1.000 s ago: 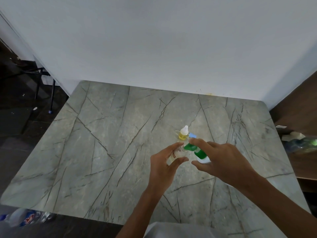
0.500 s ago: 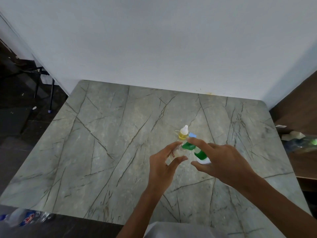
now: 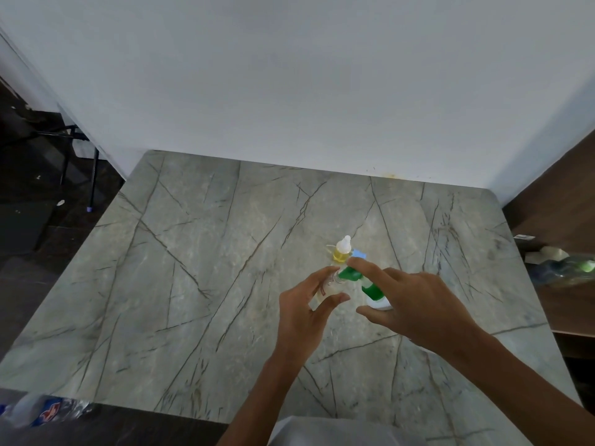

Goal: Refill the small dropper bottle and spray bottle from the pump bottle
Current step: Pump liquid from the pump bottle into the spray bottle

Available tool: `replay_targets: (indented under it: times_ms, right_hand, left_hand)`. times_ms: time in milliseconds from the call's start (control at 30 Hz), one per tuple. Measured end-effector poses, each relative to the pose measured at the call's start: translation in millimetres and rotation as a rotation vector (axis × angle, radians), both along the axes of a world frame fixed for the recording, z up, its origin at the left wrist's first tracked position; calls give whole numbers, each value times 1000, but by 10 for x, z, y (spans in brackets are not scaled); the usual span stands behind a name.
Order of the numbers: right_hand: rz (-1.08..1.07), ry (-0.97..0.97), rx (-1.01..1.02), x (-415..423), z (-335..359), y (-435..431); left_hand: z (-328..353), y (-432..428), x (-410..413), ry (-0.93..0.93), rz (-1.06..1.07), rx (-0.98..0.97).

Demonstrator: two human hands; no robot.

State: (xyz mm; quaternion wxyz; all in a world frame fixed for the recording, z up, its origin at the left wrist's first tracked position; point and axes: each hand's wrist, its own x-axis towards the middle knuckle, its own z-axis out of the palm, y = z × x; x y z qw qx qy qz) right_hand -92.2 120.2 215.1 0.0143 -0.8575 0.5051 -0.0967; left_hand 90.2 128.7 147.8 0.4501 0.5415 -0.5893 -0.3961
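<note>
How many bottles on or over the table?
3. Yellow dropper bottle farthest; clear bottle held by the left hand; green pump bottle under the right hand. More may be hidden.

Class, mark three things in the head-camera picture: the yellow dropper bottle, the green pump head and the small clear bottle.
dropper bottle (image 3: 342,254): head view, on its yellow body.
green pump head (image 3: 349,274): head view, on the nozzle's top.
clear bottle (image 3: 327,286): head view, on its see-through side wall.
</note>
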Motion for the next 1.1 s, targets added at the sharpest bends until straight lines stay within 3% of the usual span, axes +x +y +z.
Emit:
replay_targets:
  times_ms: [433, 900, 1100]
  right_hand:
    - [-25, -108, 56, 2, -18, 2]
    - [-54, 11, 227, 29, 71, 10]
    - [-35, -76, 158, 10, -15, -6]
  left_hand:
    - [6, -6, -27, -33, -31, -7]
    - [-19, -8, 3, -28, -16, 13]
    - [-14, -6, -1, -46, -25, -1]
